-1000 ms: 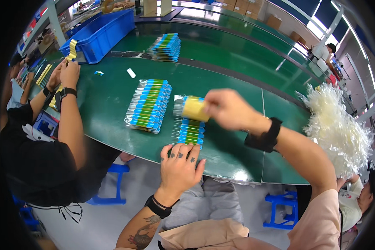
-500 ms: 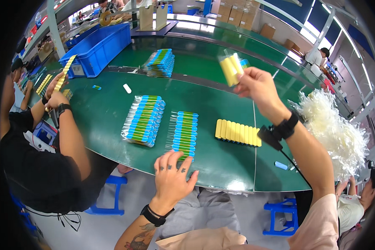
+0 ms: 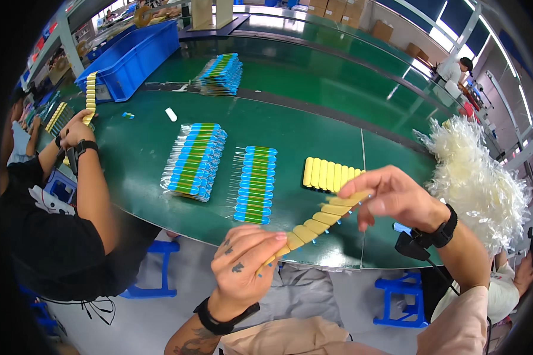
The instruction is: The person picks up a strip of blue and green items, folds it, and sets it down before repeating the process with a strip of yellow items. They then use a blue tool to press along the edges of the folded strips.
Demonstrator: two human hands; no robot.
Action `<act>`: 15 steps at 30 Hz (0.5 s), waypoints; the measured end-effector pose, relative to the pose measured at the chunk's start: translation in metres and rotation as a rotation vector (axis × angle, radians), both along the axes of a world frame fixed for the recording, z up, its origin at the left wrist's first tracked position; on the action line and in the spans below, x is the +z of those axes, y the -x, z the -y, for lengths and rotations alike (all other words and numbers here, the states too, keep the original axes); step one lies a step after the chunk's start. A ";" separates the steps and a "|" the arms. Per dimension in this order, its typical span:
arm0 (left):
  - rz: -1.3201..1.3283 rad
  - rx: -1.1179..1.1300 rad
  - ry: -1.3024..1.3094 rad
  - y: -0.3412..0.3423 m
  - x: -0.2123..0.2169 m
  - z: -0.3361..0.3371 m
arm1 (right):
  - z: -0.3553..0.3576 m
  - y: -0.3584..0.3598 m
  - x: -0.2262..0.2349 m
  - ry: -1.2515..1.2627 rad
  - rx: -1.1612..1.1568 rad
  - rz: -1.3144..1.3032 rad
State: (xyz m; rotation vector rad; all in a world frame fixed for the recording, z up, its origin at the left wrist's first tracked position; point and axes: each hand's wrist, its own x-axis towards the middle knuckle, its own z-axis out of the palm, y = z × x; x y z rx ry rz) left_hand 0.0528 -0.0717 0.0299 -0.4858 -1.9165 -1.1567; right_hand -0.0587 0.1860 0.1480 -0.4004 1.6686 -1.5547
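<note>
Between my two hands a strip of joined yellow rounded pads [image 3: 318,227] slants above the table's near edge, small blue tips showing along its lower side. Fingers and thumb of my left hand [image 3: 243,260] pinch its lower end. My right hand [image 3: 400,198] grips the upper end, slightly blurred. Just behind the strip lies a row of yellow pads [image 3: 326,173], partly covered by my right hand. A blue-and-green strip with thin wire-like ends [image 3: 256,186] lies flat beyond my left hand. To its left sits a stack of similar blue-and-green strips [image 3: 198,160].
Another blue-and-green stack [image 3: 220,74] and a blue bin [image 3: 130,65] stand farther back. A white piece [image 3: 171,114] lies on the green table [image 3: 302,130]. Whitish film strips [image 3: 479,177] heap at the right. A co-worker's hands [image 3: 76,130] hold a yellow strip at the left.
My right hand has come down toward me from the upper right with the yellow pads. My left hand has left the blue-and-green strip and taken the other end of the yellow strip.
</note>
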 end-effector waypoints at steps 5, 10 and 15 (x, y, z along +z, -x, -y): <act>0.609 -0.407 -0.080 -0.010 0.016 0.002 | -0.044 -0.021 -0.035 -0.211 0.018 -0.289; 0.559 -0.595 0.194 0.000 0.019 -0.021 | -0.085 -0.069 -0.056 -0.191 -0.034 -0.753; 0.347 -0.573 0.541 0.018 0.011 -0.042 | -0.107 -0.092 -0.076 -0.360 0.015 -1.353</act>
